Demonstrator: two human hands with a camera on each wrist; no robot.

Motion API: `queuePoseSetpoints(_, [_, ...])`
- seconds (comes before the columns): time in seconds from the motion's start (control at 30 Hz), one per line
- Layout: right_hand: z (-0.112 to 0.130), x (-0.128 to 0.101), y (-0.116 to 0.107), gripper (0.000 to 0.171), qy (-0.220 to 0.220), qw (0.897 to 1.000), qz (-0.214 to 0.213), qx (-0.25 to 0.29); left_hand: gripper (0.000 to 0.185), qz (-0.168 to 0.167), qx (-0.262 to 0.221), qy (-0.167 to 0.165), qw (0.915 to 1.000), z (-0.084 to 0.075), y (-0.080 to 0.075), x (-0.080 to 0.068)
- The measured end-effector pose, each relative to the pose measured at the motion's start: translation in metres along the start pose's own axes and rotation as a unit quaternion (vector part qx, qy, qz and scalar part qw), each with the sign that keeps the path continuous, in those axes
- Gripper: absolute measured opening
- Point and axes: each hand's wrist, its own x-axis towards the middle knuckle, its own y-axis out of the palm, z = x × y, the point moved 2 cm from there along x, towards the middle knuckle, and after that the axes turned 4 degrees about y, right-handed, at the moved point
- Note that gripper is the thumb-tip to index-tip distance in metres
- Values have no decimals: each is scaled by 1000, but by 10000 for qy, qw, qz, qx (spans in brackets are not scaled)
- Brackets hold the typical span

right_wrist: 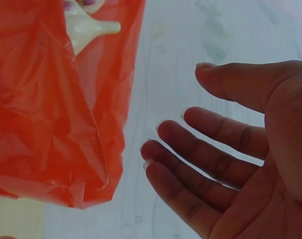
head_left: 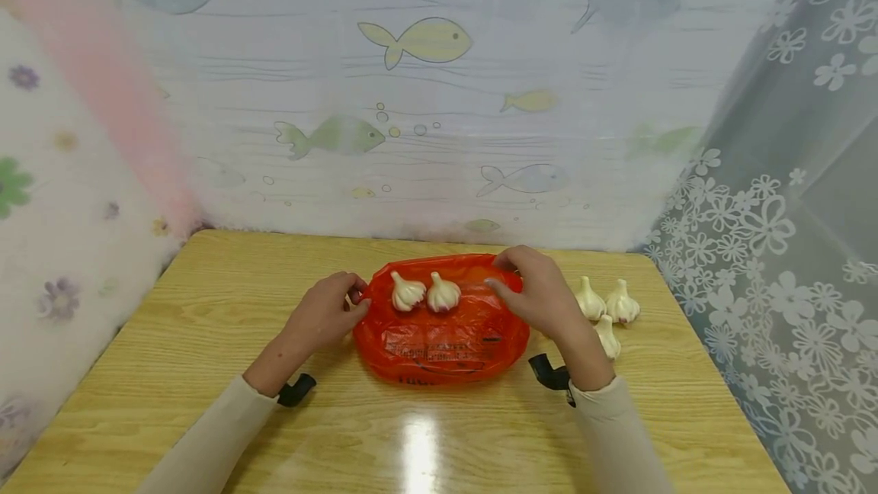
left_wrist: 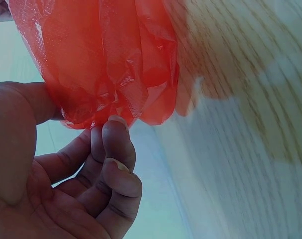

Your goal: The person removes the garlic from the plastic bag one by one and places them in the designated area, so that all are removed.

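Observation:
An orange plastic bag (head_left: 439,341) lies flat in the middle of the wooden table (head_left: 206,372). Two garlic bulbs (head_left: 408,292) (head_left: 443,293) sit on its upper part. My left hand (head_left: 343,303) is at the bag's left corner. In the left wrist view its thumb and curled fingertips (left_wrist: 116,124) pinch the bunched edge of the bag (left_wrist: 101,55). My right hand (head_left: 528,288) hovers over the bag's top right corner. In the right wrist view its fingers (right_wrist: 190,149) are spread and loose, just beside the bag (right_wrist: 46,124), holding nothing. A garlic bulb (right_wrist: 83,27) shows by the bag's fold.
Three more garlic bulbs (head_left: 607,311) lie on the table to the right of my right hand. A fish-patterned sheet (head_left: 411,97) hangs behind the table and a flowered lace curtain (head_left: 775,250) closes the right side. Bare wood lies in front of the bag and to the left.

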Motion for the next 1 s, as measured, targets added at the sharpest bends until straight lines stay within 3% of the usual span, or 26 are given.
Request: queuePoseSetpoints(1.0, [8, -45, -8, 30, -409, 9948, 810, 465, 16, -476, 168, -603, 9969, -76, 39, -81])
